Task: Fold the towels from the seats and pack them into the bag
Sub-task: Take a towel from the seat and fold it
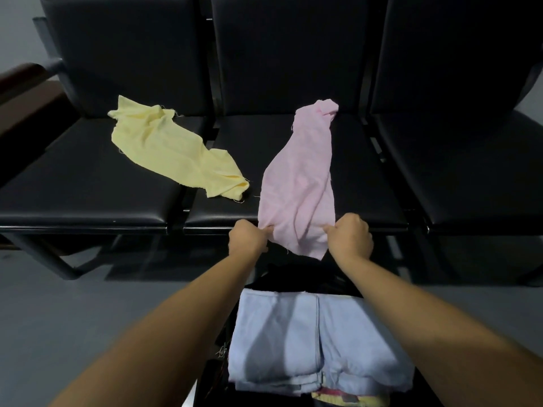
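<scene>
The pink towel (296,183) is being pinched at the seat's (367,183) front edge by both hands, left (246,237) and right (349,236), seemingly at its near corners.

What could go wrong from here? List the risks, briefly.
1. The left hand and right hand only pinch the near edge of the pink towel; a slip could drop it off the middle seat.
2. Its far end is bunched at the backrest, so the fold may turn out lumpy.
3. A corner of the yellow towel lies close by and might get dragged.
</scene>
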A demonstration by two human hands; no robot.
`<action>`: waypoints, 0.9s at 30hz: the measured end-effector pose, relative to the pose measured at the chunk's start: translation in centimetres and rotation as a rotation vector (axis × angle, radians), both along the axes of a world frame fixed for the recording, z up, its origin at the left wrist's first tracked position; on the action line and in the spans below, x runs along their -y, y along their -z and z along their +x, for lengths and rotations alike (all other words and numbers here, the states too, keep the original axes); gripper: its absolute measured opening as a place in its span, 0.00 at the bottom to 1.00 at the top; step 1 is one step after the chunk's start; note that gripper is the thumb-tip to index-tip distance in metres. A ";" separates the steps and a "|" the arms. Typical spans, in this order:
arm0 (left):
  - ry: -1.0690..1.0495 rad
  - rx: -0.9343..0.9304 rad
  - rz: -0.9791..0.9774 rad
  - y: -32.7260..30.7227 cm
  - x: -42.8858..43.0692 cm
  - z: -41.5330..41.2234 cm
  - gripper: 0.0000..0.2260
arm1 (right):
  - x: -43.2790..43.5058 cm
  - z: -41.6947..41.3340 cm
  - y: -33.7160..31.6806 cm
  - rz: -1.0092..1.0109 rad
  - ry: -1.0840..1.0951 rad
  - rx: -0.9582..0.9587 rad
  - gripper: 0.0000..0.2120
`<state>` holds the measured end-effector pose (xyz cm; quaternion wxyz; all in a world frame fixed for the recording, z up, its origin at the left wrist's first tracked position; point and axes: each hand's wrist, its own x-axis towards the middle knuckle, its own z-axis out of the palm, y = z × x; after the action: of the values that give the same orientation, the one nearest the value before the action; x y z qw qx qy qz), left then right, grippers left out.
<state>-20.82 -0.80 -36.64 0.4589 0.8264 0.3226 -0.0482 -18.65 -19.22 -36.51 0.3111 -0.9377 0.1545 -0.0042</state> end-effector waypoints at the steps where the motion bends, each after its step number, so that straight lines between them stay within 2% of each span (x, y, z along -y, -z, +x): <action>1: 0.008 0.034 -0.022 -0.1 -0.1 -0.1 0.12 | 0.2 0.1 0.3 0.029 -0.002 0.007 0.09; 4: 0.044 0.149 -0.139 -1.5 0.1 -0.6 0.11 | 0.6 -0.2 0.3 0.186 -0.057 0.042 0.09; 7: 0.036 0.257 -0.249 -3.4 0.0 -1.4 0.07 | 1.2 -0.8 -1.5 0.550 -0.010 0.120 0.09; 9: -0.034 0.303 -0.397 -4.6 -0.3 -2.2 0.06 | 1.9 -0.8 -3.4 0.791 0.080 0.124 0.06; 10: -0.064 0.312 -0.481 -5.1 -0.4 -2.4 0.05 | 2.4 -0.7 -4.2 0.876 0.115 0.107 0.08; 11: -0.091 0.319 -0.539 -5.4 -0.8 -2.7 0.06 | 3.1 -0.5 -4.9 0.935 0.153 0.090 0.09; 13: -0.113 0.342 -0.580 -6.2 -1.3 -3.3 0.08 | 4.8 -0.5 -6.2 1.025 0.208 0.077 0.06; 15: -0.104 0.384 -0.669 -6.9 -1.6 -4.1 0.08 | 6.4 -0.7 -7.2 1.092 0.253 0.036 0.11; 17: -0.054 0.387 -0.764 -7.2 -1.6 -4.7 0.16 | 7.7 -1.0 -7.4 1.136 0.267 0.009 0.11; 18: -0.013 0.368 -0.747 -7.3 -1.4 -5.2 0.18 | 8.1 -1.4 -7.5 1.138 0.242 -0.010 0.08; 20: 0.118 0.329 -0.556 -7.3 -1.3 -5.9 0.11 | 8.7 -2.1 -7.5 1.119 0.193 -0.032 0.06; 21: 0.193 0.330 -0.394 -7.4 -1.5 -6.1 0.08 | 8.9 -2.3 -7.6 1.109 0.185 -0.038 0.06; 24: 0.444 0.348 0.271 -8.1 -2.4 -6.4 0.08 | 9.6 -2.6 -7.8 1.019 0.227 -0.016 0.05; 25: 0.502 0.364 0.407 -8.4 -2.5 -6.4 0.08 | 9.8 -2.4 -7.7 0.977 0.259 -0.002 0.04; 27: 0.549 0.432 0.429 -9.2 -2.1 -6.4 0.08 | 9.7 -2.3 -7.5 0.878 0.280 0.019 0.03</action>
<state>-27.21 1.27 -27.46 0.3037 0.9498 -0.0109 0.0742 -20.93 -28.95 -29.01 0.6768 -0.6871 0.2639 0.0113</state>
